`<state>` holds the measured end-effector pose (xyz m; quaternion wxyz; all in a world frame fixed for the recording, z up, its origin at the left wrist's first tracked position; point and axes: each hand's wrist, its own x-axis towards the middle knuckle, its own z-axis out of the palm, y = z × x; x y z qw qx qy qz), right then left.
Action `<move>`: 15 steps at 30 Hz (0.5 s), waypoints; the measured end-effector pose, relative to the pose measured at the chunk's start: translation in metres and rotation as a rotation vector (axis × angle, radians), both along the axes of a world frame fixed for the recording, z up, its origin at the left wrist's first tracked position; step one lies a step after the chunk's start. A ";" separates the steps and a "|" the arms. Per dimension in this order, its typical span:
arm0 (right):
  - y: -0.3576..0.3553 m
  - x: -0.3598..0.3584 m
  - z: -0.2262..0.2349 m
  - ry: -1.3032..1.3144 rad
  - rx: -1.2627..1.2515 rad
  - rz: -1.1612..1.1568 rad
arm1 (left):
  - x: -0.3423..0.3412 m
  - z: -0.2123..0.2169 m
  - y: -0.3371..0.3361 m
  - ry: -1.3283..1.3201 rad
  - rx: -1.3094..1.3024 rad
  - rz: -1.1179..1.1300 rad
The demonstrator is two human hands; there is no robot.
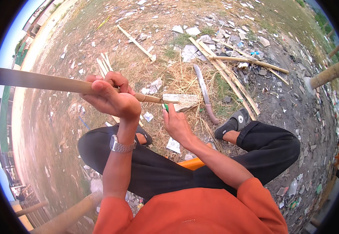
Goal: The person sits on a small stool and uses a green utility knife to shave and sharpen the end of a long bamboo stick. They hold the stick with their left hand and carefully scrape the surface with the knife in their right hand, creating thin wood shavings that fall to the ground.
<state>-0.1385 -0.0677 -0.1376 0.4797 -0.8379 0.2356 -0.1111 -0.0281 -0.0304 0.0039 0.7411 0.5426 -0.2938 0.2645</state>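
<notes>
My left hand point(113, 95) is wrapped round a long bamboo strip point(41, 81), which runs level from the far left edge to just past my right hand's fingertips. My right hand point(177, 124) is closed on a small green-handled tool point(166, 106), held up against the strip near its right end. A thin dark tip seems to touch the bamboo there; my fingers hide most of the tool. Beyond my right hand, a machete point(203, 85) with a brown handle lies on the dry grass.
Split bamboo strips point(228, 76) lie at the right, with a bamboo pole point(251, 61) across them. Another strip point(136, 43) lies farther off. Straw shavings point(177, 74), paper scraps and litter cover the ground. A thick post point(329, 74) stands far right. Something orange point(192, 163) shows beneath my legs.
</notes>
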 end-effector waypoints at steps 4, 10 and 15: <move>-0.017 -0.013 -0.049 0.192 -0.102 -0.024 | -0.003 0.003 -0.001 0.057 0.009 -0.029; -0.008 0.001 -0.020 0.073 -0.063 0.015 | 0.001 0.003 0.001 0.017 0.021 -0.030; -0.010 0.004 -0.028 0.094 -0.106 0.042 | 0.014 0.003 0.009 0.033 0.029 -0.006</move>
